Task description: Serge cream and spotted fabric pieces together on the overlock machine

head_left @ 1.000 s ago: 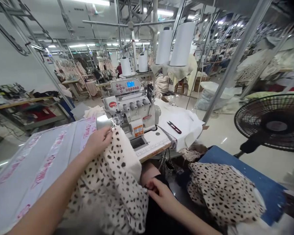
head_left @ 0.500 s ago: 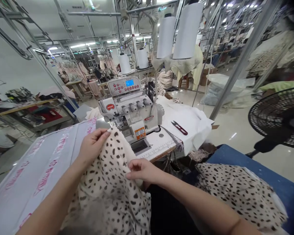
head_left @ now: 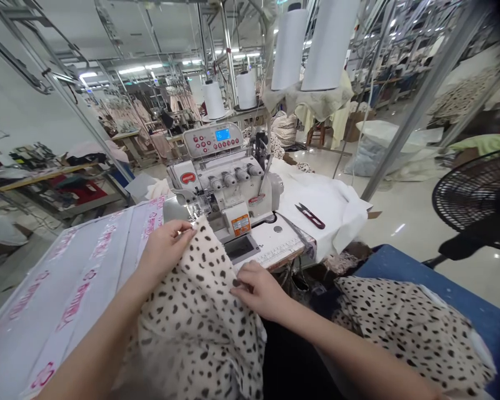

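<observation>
Cream fleece fabric with dark spots (head_left: 200,283) hangs from both hands and drapes over my lap. My left hand (head_left: 166,244) pinches its upper corner, close to the needle area of the white overlock sewing machine (head_left: 229,189). Lower down, on the right edge of the fabric, my right hand (head_left: 260,289) is closed with thumb and fingers on the cloth. The edge between the hands runs diagonally in front of the machine's bed plate (head_left: 277,247). Fabric hides part of my left fingertips.
Thread snips (head_left: 310,215) lie on white cloth (head_left: 333,205) right of the machine. More spotted fabric (head_left: 412,328) rests on a blue surface (head_left: 391,258). A black fan (head_left: 479,205) stands at the right. Large thread cones (head_left: 289,50) rise behind the machine.
My right hand has moved slightly right along with the fabric edge, and its fingers have closed more on the cloth. My left hand still pinches the corner, and the view has shifted a little.
</observation>
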{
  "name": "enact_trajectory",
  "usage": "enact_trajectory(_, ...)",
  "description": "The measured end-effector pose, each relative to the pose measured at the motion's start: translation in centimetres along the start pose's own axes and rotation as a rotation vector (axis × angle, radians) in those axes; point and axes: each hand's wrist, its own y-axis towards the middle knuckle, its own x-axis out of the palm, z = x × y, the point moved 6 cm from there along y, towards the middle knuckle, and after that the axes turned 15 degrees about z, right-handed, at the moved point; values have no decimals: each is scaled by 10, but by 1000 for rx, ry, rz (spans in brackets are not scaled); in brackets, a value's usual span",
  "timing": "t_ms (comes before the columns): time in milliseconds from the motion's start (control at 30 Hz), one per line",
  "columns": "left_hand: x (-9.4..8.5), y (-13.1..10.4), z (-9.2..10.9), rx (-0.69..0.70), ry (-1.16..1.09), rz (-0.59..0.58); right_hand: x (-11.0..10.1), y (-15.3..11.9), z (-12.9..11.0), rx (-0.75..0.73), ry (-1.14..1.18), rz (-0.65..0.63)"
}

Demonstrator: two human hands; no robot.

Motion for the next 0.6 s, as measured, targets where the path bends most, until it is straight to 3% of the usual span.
enact_trajectory(100,1,1,-2,-30,40,-1,-2,6,-10,-150,-25,33)
enact_trajectory(267,4,-1,1,111,11,-121,25,-10,-16,38,235,-179)
enact_trajectory(400,3,-7,-4,104,17,-187,39,-26,-14,143,359,-176)
enact_trajectory(600,6,-8,-10,29,-49,-251,39,-27,-11,156,435,-145)
